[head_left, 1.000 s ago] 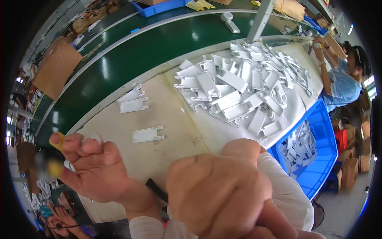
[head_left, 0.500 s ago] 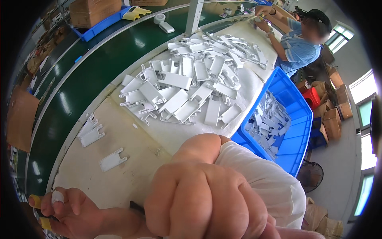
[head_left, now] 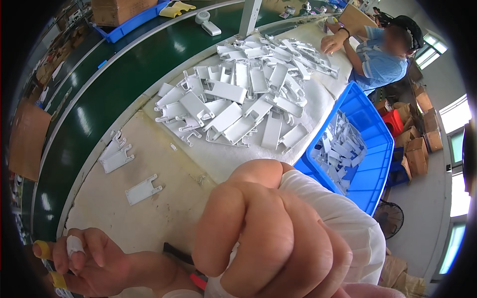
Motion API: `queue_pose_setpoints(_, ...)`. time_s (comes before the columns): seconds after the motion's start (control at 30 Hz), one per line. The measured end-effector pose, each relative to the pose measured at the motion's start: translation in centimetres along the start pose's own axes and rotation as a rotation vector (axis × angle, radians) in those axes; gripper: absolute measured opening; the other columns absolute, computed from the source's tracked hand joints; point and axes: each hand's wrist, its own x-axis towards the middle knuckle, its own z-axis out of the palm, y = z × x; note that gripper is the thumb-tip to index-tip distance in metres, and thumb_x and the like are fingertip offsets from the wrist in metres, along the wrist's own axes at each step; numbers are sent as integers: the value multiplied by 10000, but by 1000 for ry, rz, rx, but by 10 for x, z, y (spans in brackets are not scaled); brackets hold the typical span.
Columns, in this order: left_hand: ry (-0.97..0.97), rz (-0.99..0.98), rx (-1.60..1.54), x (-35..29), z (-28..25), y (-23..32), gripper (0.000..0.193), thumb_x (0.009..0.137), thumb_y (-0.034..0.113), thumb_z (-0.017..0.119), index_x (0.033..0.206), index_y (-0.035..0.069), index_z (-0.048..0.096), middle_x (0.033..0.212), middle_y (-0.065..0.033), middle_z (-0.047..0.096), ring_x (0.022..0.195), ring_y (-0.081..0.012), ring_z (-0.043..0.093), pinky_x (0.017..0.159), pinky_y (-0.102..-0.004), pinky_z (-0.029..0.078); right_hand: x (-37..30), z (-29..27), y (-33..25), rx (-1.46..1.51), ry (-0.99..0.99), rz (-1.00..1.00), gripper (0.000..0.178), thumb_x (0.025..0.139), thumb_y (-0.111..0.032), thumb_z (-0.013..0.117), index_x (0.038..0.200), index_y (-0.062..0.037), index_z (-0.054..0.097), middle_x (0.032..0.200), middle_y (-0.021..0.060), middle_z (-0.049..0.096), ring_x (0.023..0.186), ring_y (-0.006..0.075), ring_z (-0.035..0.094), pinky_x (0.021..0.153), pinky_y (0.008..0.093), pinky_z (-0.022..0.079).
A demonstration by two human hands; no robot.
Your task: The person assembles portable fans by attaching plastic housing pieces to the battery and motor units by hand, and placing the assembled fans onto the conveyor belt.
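Observation:
My right hand is large and close to the view, its fingers curled into a fist. A sliver of white shows between its fingers, but what it holds is hidden. My left hand is at the lower left, palm partly turned up and fingers apart. It wears yellow finger cots on two digits and white tape on another; no object shows in it. Beyond it on the table lie a single white plastic cover and a few more white plastic covers. Between my hands, a black strip and a red piece are partly hidden.
A heap of white plastic parts covers the far table. To its right, a blue bin contains more parts. A green conveyor curves along the left, past a metal post. Another person works at the far right.
My right hand has moved slightly right and its fingers have turned, baring a white sliver. A red piece has come into view. The co-worker's hands have shifted nearer the heap.

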Motion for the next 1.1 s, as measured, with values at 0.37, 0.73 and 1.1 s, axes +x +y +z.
queue_pose_setpoints(0.37, -48, -23, -28, 1, -8, 3, 532, 778, 152, 636, 1222, -7, 390, 941, -49, 547, 774, -177, 502, 540, -258, 349, 4, 1, 5, -7, 9, -50, 148, 825, -114, 572, 689, -84, 519, 633, 36, 531, 569, 157, 490, 445, 247, 373)
queue_pose_setpoints(0.73, -34, -39, 32, 2, -5, 4, 494, 779, 134, 624, 1200, -19, 417, 904, -47, 551, 754, -161, 477, 532, -247, 344, 3, 4, 6, -9, 35, -38, 159, 815, -125, 592, 680, -83, 519, 612, 29, 523, 541, 149, 481, 433, 242, 363)
queue_pose_setpoints(1.1, -17, 7, 30, 1, -4, 1, 507, 774, 120, 632, 1209, -10, 406, 909, -42, 544, 714, -122, 518, 522, -241, 338, 3, 8, 3, 5, 110, 46, 185, 819, -130, 588, 656, -101, 504, 595, 7, 506, 526, 136, 463, 439, 240, 355)
